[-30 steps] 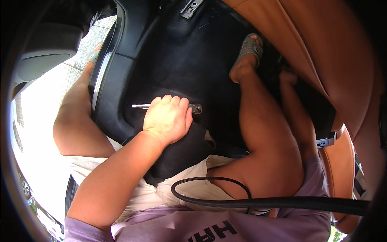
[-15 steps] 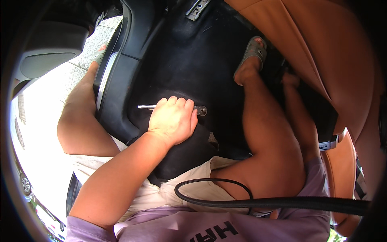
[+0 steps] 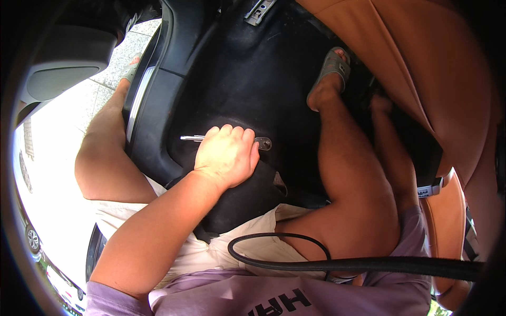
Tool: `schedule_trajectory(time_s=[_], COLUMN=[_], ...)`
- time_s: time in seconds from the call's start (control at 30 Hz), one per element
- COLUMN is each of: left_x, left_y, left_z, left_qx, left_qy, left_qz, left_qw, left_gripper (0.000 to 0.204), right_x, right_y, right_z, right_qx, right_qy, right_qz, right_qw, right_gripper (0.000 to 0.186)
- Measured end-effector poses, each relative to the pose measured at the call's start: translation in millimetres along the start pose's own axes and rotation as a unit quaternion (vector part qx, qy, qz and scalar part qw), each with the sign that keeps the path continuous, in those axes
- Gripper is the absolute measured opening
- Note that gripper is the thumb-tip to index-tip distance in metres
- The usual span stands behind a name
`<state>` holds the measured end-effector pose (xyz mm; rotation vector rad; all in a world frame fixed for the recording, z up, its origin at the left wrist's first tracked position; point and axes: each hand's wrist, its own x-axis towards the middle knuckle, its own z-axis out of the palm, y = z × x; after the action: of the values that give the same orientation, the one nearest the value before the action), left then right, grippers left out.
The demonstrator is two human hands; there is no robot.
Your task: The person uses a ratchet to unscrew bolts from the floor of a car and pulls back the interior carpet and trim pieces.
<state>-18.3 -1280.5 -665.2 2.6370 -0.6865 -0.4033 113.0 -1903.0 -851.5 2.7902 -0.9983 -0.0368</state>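
Note:
My left hand [image 3: 226,157] is closed in a fist around a slim metal tool [image 3: 263,143]. One end of the tool, a thin chrome shaft, sticks out on the left of the fist; a flat, rounded grey end shows on the right. The fist covers its middle, so its exact kind is hidden. Beneath the hand, between my legs, lies a black bulky thing [image 3: 245,205] that I cannot name. My right hand [image 3: 380,103] reaches down past my right leg into the shadow beside the brown seat [image 3: 395,58]; its fingers do not show.
I sit at an open car door [image 3: 66,63], one foot outside on paving [image 3: 100,97], the other on the black car floor [image 3: 247,79]. A metal seat rail [image 3: 259,11] is fixed at the far end. A black cord [image 3: 400,264] crosses my lap in a loop.

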Motion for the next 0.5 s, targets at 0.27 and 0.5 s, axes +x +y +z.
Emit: schedule_trajectory(time_s=[0.27,0.5], left_x=[0,0], left_y=[0,0], left_z=[0,1], left_qx=[-0.004,-0.007], left_qy=[0.002,-0.004], left_qz=[-0.002,-0.003], left_qw=[1.000,1.000], left_gripper=[0.021,0.020], right_x=[3,2], right_y=[3,7], right_z=[9,16], right_qx=[0.001,0.117], right_qy=[-0.018,0.032], right_qz=[0.031,0.002], right_qw=[0.999,0.993], right_gripper=[0.075,0.062])
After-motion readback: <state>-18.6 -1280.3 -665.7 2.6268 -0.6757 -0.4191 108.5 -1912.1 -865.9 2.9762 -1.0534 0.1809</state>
